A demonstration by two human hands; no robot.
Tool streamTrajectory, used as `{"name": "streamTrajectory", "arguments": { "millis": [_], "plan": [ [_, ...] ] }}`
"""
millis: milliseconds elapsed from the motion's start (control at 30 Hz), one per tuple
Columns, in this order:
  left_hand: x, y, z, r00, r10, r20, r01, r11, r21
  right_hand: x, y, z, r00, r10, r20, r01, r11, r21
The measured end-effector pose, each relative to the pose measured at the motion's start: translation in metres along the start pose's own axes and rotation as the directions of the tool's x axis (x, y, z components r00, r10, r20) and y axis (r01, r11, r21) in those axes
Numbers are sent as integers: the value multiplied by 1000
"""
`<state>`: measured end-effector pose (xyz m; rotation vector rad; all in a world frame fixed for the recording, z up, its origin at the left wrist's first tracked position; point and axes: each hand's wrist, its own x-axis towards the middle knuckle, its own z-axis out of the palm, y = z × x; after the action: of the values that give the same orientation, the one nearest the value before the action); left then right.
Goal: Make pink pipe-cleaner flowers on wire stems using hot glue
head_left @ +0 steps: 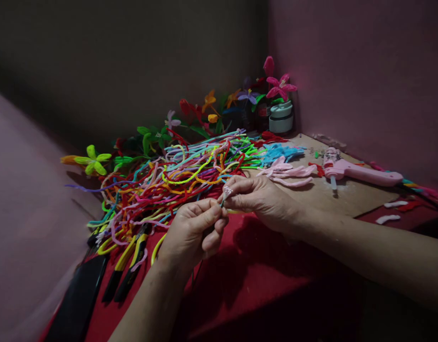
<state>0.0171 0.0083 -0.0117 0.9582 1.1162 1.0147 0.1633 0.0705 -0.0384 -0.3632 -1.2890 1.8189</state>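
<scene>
In the middle of the head view my left hand is closed in a pinch round a thin dark stem. Thin dark lines show below that hand, perhaps the stem's lower end. My right hand meets it from the right, its thumb and finger pinching a small cluster of pale pink flower stamens at the stem's top. The fingertips of both hands nearly touch. Just behind them spreads a heap of many-coloured pipe cleaners.
Yellow-and-black pliers and a black flat object lie at left. On a brown board at right rests a pink glue gun, near pink pipe-cleaner petals. Finished flowers and a mint-coloured container line the back.
</scene>
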Motion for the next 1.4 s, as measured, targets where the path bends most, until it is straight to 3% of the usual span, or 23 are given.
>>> {"name": "streamTrajectory", "arguments": {
  "millis": [167,300,367,633,800,900,1100,1267,1333,1400],
  "plan": [
    [-3,-1,5,977,196,-84,-156,927,341,0,6,-2,994,-93,-49,86,988,-131],
    [-2,-9,8,848,496,-184,-280,716,640,0,4,2,982,-161,-99,127,950,-285],
    [-2,-12,8,809,559,-180,-301,659,689,0,1,4,983,-153,-102,111,936,-333],
    [-1,-5,6,907,356,-223,-217,851,478,2,-4,2,1000,-22,4,22,920,-392],
    [-1,-3,3,957,229,-179,-174,945,278,2,-4,2,996,-66,-66,38,934,-355],
    [0,-3,1,980,137,-144,-116,982,146,0,-5,4,995,-26,-101,-4,960,-281],
    [4,-5,-4,1000,-16,21,18,995,-95,1,1,-1,994,98,45,-98,995,-13],
    [5,-7,-8,977,-80,200,122,970,-212,3,7,-4,988,91,126,-107,986,128],
    [5,-6,-7,981,-68,182,103,977,-185,3,7,-3,991,87,99,-101,985,139],
    [5,-4,-4,996,-3,88,9,998,-65,3,6,-1,996,79,41,-84,989,119]
  ]
}}
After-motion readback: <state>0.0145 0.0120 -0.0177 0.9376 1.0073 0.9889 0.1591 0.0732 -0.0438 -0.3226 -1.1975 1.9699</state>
